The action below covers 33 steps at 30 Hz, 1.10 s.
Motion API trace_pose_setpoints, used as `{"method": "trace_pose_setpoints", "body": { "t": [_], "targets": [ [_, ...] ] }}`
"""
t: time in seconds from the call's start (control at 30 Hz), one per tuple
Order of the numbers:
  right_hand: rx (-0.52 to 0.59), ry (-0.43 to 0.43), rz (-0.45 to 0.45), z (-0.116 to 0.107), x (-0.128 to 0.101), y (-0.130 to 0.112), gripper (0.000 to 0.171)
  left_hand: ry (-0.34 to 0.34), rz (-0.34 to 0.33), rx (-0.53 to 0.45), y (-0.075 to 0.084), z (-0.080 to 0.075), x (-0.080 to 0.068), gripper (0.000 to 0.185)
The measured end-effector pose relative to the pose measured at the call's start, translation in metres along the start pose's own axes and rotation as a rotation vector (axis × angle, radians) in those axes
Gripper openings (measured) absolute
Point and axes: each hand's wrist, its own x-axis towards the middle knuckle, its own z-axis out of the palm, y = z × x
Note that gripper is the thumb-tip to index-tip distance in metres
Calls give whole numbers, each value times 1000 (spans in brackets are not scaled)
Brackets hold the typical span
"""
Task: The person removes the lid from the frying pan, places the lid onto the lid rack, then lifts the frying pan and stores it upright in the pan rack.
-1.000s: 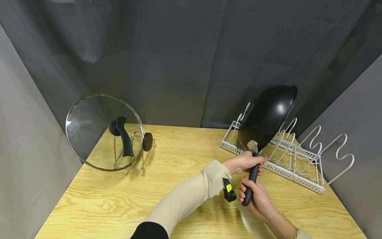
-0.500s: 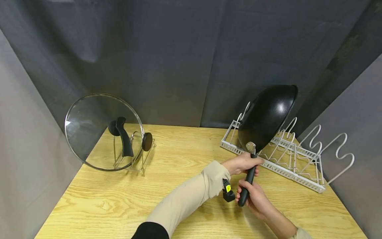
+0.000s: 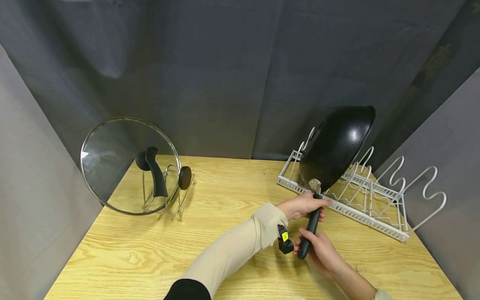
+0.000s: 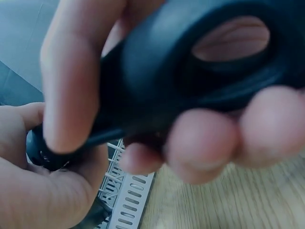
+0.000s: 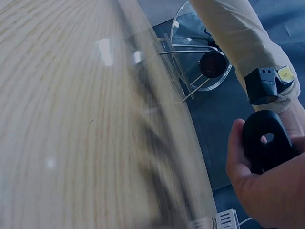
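A black wok [image 3: 333, 146] leans on its side in the white wire rack [image 3: 369, 223], its rounded outside facing left and its black handle [image 3: 313, 223] pointing toward the front. My left hand [image 3: 301, 205] grips the handle near the metal bracket, just in front of the rack's front rail. Lower down, my right hand [image 3: 322, 252] holds the handle's end. In the left wrist view, fingers curl about the handle [image 4: 133, 76], which has a hanging hole. The right wrist view shows the handle's rounded tip [image 5: 259, 124] inside my right hand [image 5: 271, 195].
On the left, a glass lid [image 3: 108, 166] with a black handle stands upright in a gold wire stand [image 3: 183, 204] with a dark round knob. Several tall wire dividers [image 3: 431, 200] rise at the rack's right. Dark cloth [image 3: 210, 83] hangs behind the wooden table [image 3: 150, 258].
The handle's end and both hands have shifted slightly left. The wok's bowl stays in almost the same place in the rack. The lid and its stand have not moved.
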Motion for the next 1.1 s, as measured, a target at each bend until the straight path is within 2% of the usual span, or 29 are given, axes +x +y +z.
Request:
{"method": "trace_pose_setpoints", "body": {
  "t": [0.23,0.57,0.97,1.1],
  "targets": [
    [-28,-80,7,-3,0,1,22,15,5,27,0,1,2,31],
    [-16,-67,38,-4,2,4,23,29,5,22,-4,2,4,30],
    [-87,-41,52,-8,3,6,38,-9,-14,77,-5,-2,0,32],
    [-108,-46,53,-8,4,6,36,-4,-11,96,-6,-3,1,34]
  ]
}}
